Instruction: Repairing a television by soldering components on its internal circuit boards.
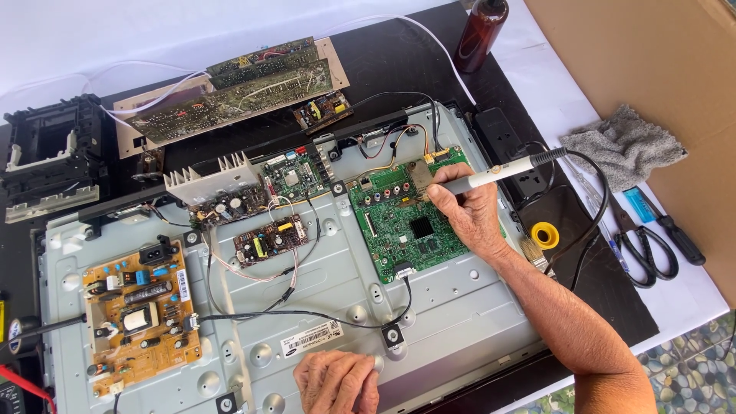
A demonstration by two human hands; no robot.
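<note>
My right hand [469,211] grips the white, pen-shaped soldering iron [494,175], tip at the green rectangular circuit board's [402,222] upper edge, my left hand [337,379] rests curled and empty on the grey metal chassis [452,307]; I judge soldering is underway, needing a steady tip.

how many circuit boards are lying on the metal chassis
4: a green board under the right hand, an orange board at left, and two small boards in the middle. Others may be hidden.
</note>
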